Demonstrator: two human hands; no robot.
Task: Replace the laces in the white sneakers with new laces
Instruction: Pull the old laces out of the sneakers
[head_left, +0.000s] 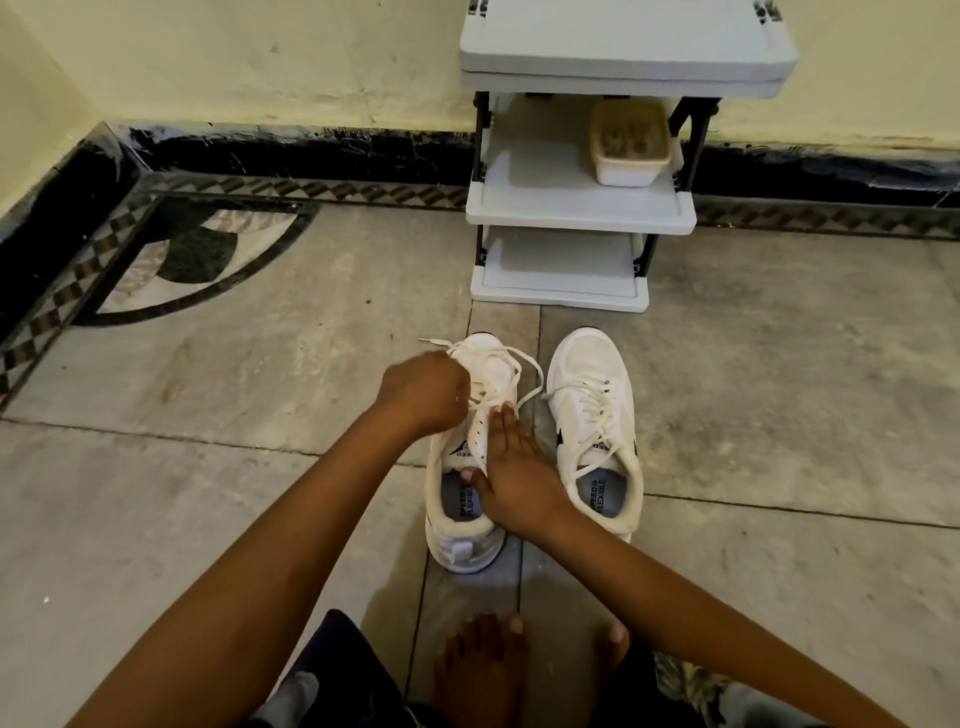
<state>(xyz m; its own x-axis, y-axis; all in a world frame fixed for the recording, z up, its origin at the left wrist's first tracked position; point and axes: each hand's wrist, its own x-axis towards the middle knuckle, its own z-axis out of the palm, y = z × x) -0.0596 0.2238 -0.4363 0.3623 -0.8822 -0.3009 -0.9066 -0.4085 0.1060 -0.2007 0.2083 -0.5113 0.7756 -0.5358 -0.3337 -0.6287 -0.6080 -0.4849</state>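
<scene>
Your left hand (423, 392) is closed in a fist around the flat white lace (519, 364) of the white low-top sneaker (462, 551) that stands on the floor right in front of you. The hand grips the lace just above the upper eyelets. From your fist the lace fans out in loose loops over the toe of this sneaker, and one tipped end sticks out to the left, past the toe cap.

Your right hand (511, 473) lies on the same sneaker with its fingers straight and flat along the right eyelet panel. The thumb rests at the edge of the tongue, by the mouth of the shoe. It holds nothing; it only presses the shoe down. The grey-blue insole with dark printed lettering shows inside the opening.

The second white sneaker (587, 374) stands just beside the first, on its right, toe pointing the same way. Its own lace (592, 410) is threaded through the eyelets and hangs untied over the collar.

Both shoes sit on the grey stone tile floor (260, 389), which has a dark inlaid border along the walls. Beyond the toes, against the pale yellow wall, stands a light grey plastic shelf rack (576, 208) on black posts. A cream plastic tub (628, 145) sits on its middle shelf. Your bare feet (483, 665) show at the bottom edge.
</scene>
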